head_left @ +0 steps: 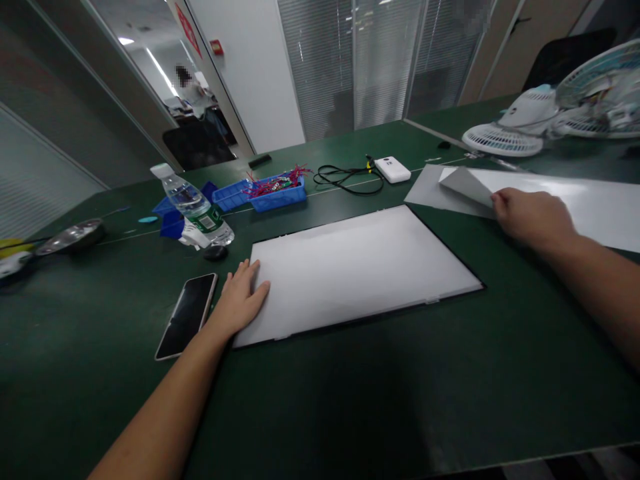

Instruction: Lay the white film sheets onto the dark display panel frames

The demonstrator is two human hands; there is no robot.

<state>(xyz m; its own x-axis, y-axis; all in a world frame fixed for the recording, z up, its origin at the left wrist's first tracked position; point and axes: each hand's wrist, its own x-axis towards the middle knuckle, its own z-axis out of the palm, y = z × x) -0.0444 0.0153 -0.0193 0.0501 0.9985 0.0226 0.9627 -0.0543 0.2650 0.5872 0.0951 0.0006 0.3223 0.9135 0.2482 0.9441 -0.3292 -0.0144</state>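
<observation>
A white rectangular panel [350, 267] with a thin black edge lies flat on the green table. My left hand [241, 298] rests on the panel's left end, fingers spread. To the right, my right hand [533, 217] is closed on the corner of a thin grey-white sheet [464, 185], which it lifts and bends over. Beneath and beside that corner are more glossy white sheets [600, 207]; how many layers there are I cannot tell. A phone [187, 315] lies just left of my left wrist.
Behind the panel stand a tilted-looking water bottle [197, 210], a blue tray [277, 193] of red wires, a black cable [345, 180] and a white power bank [393, 169]. A white fan [505, 137] lies at the back right. A person [197, 97] is beyond the doorway.
</observation>
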